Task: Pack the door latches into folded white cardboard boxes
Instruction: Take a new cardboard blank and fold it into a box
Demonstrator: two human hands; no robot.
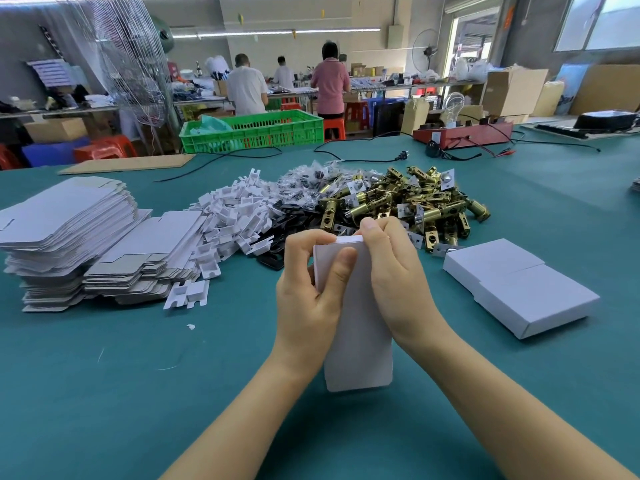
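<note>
A folded white cardboard box [358, 348] stands on end on the green table in front of me. My left hand [308, 292] grips its upper left side, thumb across the front face. My right hand [394, 271] curls over the box's top right corner, fingers at the top flap. What is inside the box is hidden. Behind the hands lies a heap of brass door latches [412, 199]. Two closed white boxes [519, 289] lie flat to the right.
Stacks of flat box blanks [69, 237] fill the left. White card inserts [239, 216], black plates [294, 216] and bagged screws [304, 181] are piled mid-table. A green crate [252, 131], red tester [464, 133] and cables lie beyond. People work at far benches.
</note>
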